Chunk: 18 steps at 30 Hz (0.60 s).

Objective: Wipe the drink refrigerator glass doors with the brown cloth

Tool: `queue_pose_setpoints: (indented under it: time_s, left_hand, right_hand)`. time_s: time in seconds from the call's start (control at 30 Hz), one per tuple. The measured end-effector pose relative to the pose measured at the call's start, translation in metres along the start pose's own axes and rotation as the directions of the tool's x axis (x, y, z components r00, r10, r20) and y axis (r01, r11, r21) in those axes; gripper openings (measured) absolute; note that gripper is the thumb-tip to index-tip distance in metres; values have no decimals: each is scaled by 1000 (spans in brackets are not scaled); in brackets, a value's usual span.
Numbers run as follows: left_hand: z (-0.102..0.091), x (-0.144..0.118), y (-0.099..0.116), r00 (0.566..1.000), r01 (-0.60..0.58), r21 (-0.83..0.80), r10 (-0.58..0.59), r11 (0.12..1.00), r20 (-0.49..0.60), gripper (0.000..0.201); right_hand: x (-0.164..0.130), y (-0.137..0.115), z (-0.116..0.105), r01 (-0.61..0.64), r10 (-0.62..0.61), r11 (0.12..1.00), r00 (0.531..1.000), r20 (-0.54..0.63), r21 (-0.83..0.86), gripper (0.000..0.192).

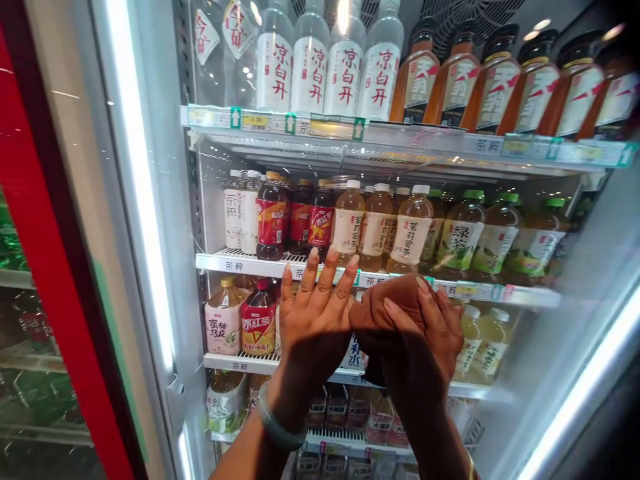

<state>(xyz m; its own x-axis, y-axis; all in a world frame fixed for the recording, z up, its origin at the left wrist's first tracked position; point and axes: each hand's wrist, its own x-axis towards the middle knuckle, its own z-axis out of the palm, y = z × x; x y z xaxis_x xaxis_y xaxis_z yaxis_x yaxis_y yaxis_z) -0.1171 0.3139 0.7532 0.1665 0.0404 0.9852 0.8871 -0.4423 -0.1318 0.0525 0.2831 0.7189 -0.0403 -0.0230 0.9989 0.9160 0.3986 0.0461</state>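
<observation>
My left hand [314,317] is raised flat in front of the drinks fridge, back toward me and fingers spread upward, holding nothing. Its thumb side lies against a bunched brown cloth [383,307]. My right hand [435,337] grips that cloth from the right, with the fingers curled over its top. Both hands are level with the second and third shelves, just below the shelf edge [240,265]. They hide some bottles behind them. A pale green bangle [280,427] is on my left wrist.
The fridge shelves hold rows of bottles: white-labelled water [310,67] and amber tea [500,87] on top, red-labelled dark drinks [273,223] and green-capped tea [463,233] below. A lit door frame [140,200] stands at the left, and a red frame [45,253] beyond it.
</observation>
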Motion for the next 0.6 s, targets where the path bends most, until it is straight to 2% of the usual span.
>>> queue_pose_setpoints:
  time_s: [0.07,0.17,0.23,0.3,0.43,0.53,0.6]
  left_hand:
    - [1,1,1,1000,3,-13,-3,1000,-17,70]
    - [3,1,5,999,49,-43,-49,998,5,75]
    - [4,1,10,996,83,-52,-82,995,23,78]
    - [4,2,15,994,110,-62,-107,992,35,79]
    - [5,3,27,992,122,-100,-117,987,54,79]
    - [10,6,38,996,76,-107,-70,991,56,78]
    - [14,8,46,996,84,-96,-79,992,49,75]
  right_hand:
    - [0,10,-5,-34,32,999,996,-86,-18,30]
    - [15,18,-5,-45,39,999,972,-230,-17,34]
    - [28,13,-3,-48,42,999,974,-224,-24,32]
    - [32,6,-3,-46,40,998,987,-158,-40,27]
    - [9,7,-14,8,-9,999,1000,-26,-47,29]
    - [-5,27,-21,3,-11,996,996,-87,-93,28]
    - [-2,37,-20,-14,0,996,986,-165,-83,24]
